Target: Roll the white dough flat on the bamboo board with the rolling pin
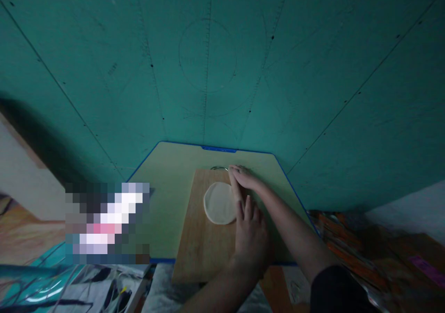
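Observation:
A round, flat sheet of dough (219,204) lies on a wooden cutting board (198,255). A slim wooden rolling pin (235,188) rests along the dough's right edge, pointing away from me. My right hand (242,177) is on the pin's far end, its fingers bent over it. On the near end is my left hand (253,232), fingers stretched forward, the index finger along the pin. The palm hides the rest of the near end. Both hands are at the right side of the board.
The board lies on a pale folding table (174,164) with a blue rim, its near end overhanging the table edge. A green wall (222,72) rises behind. A blurred-out object (107,222) is at the left. Cables and papers are at lower left, boxes (399,257) at lower right.

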{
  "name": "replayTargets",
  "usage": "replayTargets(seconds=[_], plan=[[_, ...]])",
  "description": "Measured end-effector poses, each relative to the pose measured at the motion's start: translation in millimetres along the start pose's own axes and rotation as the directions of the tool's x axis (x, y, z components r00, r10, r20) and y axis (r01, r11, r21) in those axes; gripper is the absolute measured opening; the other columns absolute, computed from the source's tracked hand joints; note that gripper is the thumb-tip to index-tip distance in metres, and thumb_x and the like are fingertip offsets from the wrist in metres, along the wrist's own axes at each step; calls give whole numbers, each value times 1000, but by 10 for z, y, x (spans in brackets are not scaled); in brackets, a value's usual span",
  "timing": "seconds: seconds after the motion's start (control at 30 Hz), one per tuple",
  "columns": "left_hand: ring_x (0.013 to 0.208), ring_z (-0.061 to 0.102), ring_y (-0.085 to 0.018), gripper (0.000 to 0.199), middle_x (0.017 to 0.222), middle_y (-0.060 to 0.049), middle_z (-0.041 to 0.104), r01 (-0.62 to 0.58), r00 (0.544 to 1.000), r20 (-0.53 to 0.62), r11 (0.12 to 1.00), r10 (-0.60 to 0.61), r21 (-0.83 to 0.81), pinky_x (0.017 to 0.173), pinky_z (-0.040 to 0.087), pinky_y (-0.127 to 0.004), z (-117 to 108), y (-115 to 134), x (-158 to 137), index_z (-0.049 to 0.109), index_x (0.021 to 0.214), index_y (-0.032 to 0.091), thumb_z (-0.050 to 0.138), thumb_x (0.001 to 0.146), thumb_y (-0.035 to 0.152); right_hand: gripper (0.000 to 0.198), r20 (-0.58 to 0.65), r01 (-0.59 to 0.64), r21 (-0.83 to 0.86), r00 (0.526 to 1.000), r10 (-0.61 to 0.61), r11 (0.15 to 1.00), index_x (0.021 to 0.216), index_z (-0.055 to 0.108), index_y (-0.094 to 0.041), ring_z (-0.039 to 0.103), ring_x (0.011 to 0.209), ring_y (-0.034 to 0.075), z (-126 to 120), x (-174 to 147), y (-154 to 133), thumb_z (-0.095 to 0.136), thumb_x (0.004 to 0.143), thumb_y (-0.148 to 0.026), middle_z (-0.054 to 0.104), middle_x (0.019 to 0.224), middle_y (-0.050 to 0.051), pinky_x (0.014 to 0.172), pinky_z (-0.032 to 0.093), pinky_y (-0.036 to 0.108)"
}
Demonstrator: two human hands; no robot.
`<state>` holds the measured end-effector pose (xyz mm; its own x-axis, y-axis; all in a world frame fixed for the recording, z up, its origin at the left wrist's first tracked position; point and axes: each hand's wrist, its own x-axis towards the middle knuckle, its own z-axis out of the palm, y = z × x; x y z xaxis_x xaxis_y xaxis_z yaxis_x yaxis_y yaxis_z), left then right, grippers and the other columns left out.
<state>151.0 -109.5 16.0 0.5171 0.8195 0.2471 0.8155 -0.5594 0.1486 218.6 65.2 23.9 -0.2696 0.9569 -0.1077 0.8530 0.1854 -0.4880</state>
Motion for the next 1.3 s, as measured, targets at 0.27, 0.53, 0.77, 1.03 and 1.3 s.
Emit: replayTargets(seconds=[0.27, 0.53, 0.77, 1.03, 1.3], plan=[[143, 36, -38, 41, 134, -17, 63, -32, 999, -34, 999, 33, 12, 115, 33, -59, 2, -100, -104, 68, 123, 11, 46, 95, 30, 50, -108, 60, -28, 992, -63, 998, 149, 40, -19, 37, 144, 20, 56, -138, -69, 30, 103, -36, 42, 155, 11, 118, 26, 38], [142, 41, -32, 53, 152, -14, 47, 81, 986, -152, 994, -69, 79, 111, 42, -49, -41, -453, -589, 46, 145, 11, 43, 96, 32, 43, 13, 223, -112, 975, -223, 968, 141, 51, -28, 24, 149, 25, 352, -10, -566, 35, 103, -39, 40, 156, 6, 120, 16, 47], [143, 38, -32, 55, 155, -16, 41, 132, 971, -211, 986, -107, 105, 111, 42, -51, -193, -520, -872, 41, 148, 13, 44, 94, 22, 34, -58, 412, -167, 903, -426, 896, 122, 62, -20, 45, 132, 24, 575, 27, -1053, 37, 102, -32, 59, 135, 10, 114, 28, 44], [138, 45, -32, 48, 149, -15, 50, 65, 951, -303, 998, -57, 14, 104, 50, -52, -213, -679, -1134, 49, 143, 19, 46, 96, 24, 28, -106, 334, 236, 942, -317, 913, 105, 67, -23, 59, 112, 17, 630, 67, -1384, 41, 97, -20, 69, 116, 3, 99, 40, 30], [126, 56, -27, 31, 132, -10, 62, 24, 970, -238, 993, -51, -114, 97, 55, -43, -426, -1157, -1308, 64, 122, 25, 51, 94, 27, 26, -180, 369, 410, 929, -323, 834, 97, 65, -23, 61, 105, 16, 810, -28, -1609, 40, 95, -16, 69, 109, 2, 89, 46, 26]])
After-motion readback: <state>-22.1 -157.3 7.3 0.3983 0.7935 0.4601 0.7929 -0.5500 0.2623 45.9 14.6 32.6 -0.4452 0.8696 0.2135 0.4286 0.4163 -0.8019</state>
